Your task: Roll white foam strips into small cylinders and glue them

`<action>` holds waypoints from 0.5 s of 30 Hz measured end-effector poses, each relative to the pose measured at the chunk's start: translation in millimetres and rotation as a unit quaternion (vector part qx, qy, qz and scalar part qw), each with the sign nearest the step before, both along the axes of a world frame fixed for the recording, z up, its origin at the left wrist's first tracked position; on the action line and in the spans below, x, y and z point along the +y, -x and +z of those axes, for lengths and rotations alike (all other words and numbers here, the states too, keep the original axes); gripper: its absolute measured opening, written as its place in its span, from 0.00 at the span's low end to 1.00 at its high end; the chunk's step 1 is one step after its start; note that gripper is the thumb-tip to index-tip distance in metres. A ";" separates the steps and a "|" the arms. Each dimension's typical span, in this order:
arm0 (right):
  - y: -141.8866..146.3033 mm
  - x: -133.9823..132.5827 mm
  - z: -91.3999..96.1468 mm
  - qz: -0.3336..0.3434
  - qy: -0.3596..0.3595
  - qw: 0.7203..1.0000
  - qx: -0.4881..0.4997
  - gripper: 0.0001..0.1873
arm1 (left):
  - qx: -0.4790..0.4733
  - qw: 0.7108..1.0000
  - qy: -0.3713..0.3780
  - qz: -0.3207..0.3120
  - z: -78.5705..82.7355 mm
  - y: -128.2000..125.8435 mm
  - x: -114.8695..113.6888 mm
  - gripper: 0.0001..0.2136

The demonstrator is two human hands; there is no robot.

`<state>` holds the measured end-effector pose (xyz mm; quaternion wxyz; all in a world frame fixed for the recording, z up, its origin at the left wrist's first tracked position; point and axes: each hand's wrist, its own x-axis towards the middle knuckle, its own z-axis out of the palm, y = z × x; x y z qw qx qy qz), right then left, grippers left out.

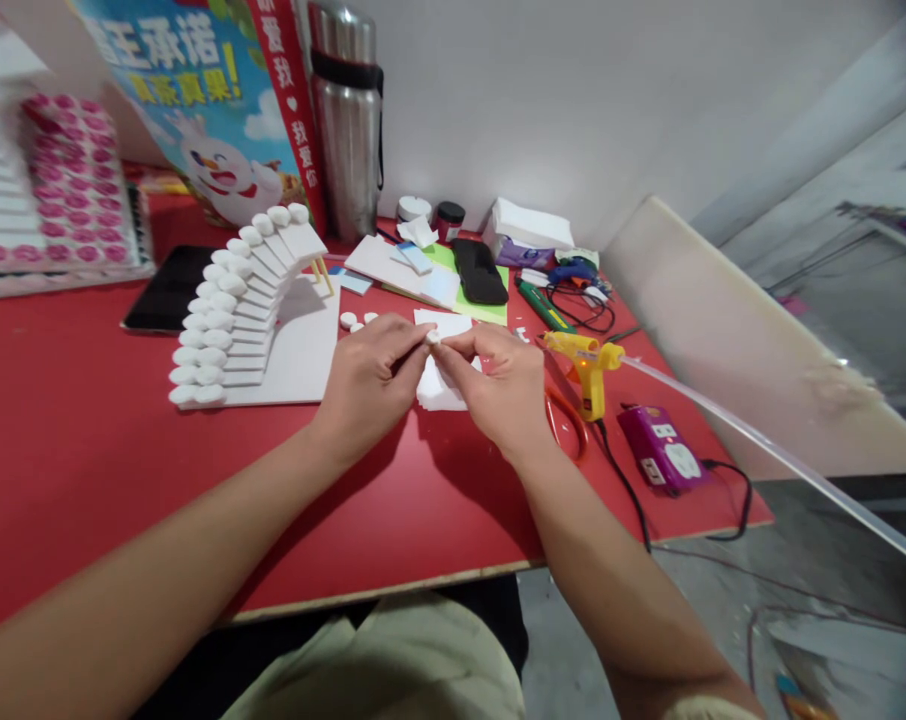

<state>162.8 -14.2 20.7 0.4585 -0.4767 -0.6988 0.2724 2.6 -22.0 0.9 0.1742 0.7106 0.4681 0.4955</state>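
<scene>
Red table [85, 420] against a white wall; both hands [438, 375] pinch one small white foam disc [432, 337] right of the foam staircase model [247, 305].

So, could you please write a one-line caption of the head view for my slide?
Left hand and right hand pinch a small white piece above a red table, beside a yellow glue gun.

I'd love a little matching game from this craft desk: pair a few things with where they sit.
Things:
1. glue gun
2. metal flask
3. white foam model
4. small white piece

Places:
A. pinched between left hand and right hand
B. standing at the back by the wall
C. left of the hands
D. right of the hands

Pairs: 1-D, 2-B, 3-C, 4-A
</scene>
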 end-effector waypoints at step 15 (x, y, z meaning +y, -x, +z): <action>-18.2 10.1 2.0 0.081 -0.021 0.996 0.011 0.05 | -0.167 0.958 0.203 -0.116 8.9 18.0 8.6 0.10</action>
